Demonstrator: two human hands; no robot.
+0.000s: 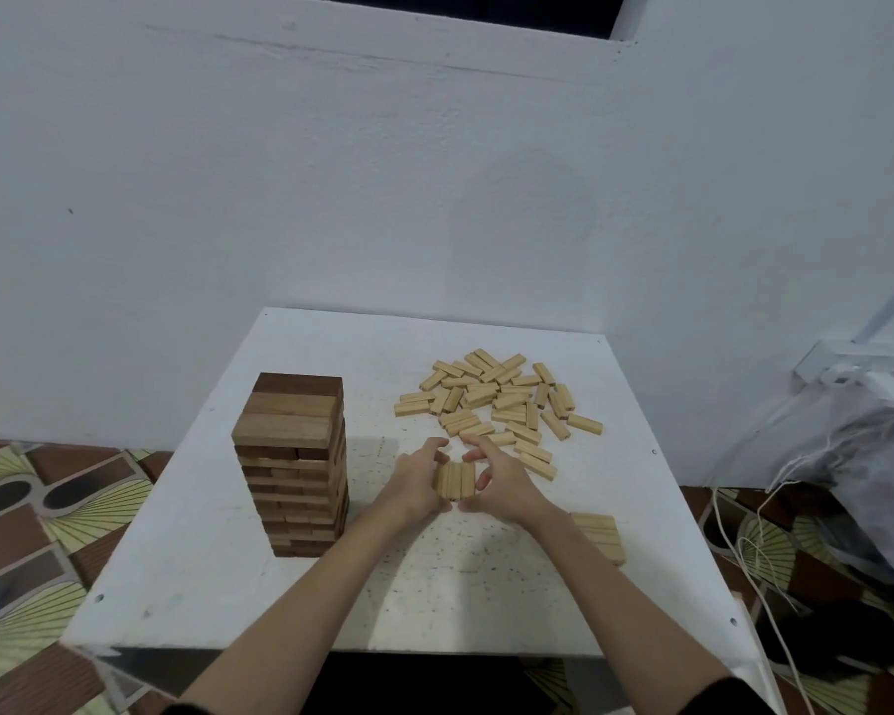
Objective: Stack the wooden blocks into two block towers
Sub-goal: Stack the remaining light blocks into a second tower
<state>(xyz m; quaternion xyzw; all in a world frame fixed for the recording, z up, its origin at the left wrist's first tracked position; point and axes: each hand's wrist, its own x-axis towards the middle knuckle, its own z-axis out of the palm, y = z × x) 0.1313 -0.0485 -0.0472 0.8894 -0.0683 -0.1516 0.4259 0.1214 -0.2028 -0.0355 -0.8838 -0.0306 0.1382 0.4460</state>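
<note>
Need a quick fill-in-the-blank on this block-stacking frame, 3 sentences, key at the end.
1. The tall tower of dark and light wooden blocks stands on the white table's ____ side.
2. The left hand and right hand press a row of ____ pale wooden blocks between them.
3. The loose pile of pale wooden blocks lies ____ the hands, toward the wall.

Missing words: left; three; beyond
</note>
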